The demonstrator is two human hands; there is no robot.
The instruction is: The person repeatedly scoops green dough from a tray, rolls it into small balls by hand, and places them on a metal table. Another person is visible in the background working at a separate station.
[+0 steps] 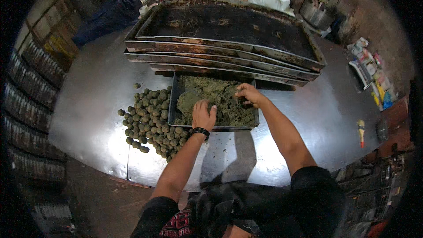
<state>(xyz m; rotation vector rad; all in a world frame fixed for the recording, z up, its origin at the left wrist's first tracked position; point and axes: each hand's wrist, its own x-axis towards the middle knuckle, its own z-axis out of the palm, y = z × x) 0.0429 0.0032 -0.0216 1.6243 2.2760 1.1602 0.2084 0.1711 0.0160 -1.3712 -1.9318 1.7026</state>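
Nearest: my black sleeves [315, 185], forearms reaching over the steel table [97, 119], dark bracelet [201, 131] on the left wrist. Small dark-green balls [150, 114] lie in a loose heap just left of the tray, spilling round its near left corner, by my left forearm.

Rectangular dark tray [171, 105] sits straight ahead of me, long axis left-right, holding a coarse green dough-like mix [220, 88].

Left hand [203, 115]: palm down on the mix, left of tray center, thumb spread off the fingers. Fingertips hidden, can't tell if it grips anything. Right hand [249, 95]: at the tray's right side over the mix, fingers bent in narrow. Can't tell if a lump is pinched there.

Key relation: mix lies between and under both hands; balls are left, so left hand is nearer, right is across the tray's full length from them.

Off right: paintbrush with red handle [361, 133] on the table. Beyond the tray: stack of big blackened baking trays [229, 22], long axis also left-right. Farthest: white plastic bags [273, 0], metal bowl [315, 15] back right.
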